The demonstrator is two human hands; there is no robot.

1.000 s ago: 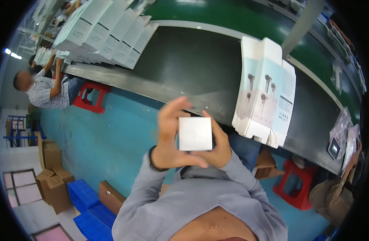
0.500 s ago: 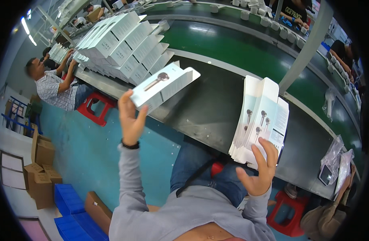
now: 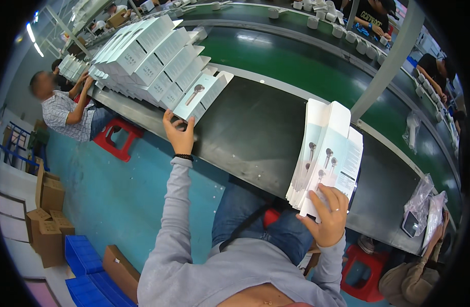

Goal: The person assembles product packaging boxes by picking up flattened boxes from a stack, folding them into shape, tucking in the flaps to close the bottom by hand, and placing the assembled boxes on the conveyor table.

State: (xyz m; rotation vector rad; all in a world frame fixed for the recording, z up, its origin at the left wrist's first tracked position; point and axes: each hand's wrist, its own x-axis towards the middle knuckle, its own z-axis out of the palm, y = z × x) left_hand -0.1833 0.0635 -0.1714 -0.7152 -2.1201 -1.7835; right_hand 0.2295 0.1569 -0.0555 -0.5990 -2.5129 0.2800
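Currently, the left hand (image 3: 180,134) holds the near end of a folded shower-head carton (image 3: 200,98) between thumb and fingers; the carton sits just beyond that hand, beside the stacked cartons (image 3: 152,62) on the desk (image 3: 245,130). The right hand (image 3: 328,216), fingers spread, touches the near end of flattened shower-head cartons (image 3: 322,146); whether it pinches one, I cannot tell.

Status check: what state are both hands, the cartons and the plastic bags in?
Single box: folded up, end flap sticking out.
Left hand: around its near end, grip unclear.
Stacked boxes: folded up, several flaps out.
Flat cartons: unassembled, piled.
Right hand: over their near end, grip unclear.
Plastic bags: crumpled.
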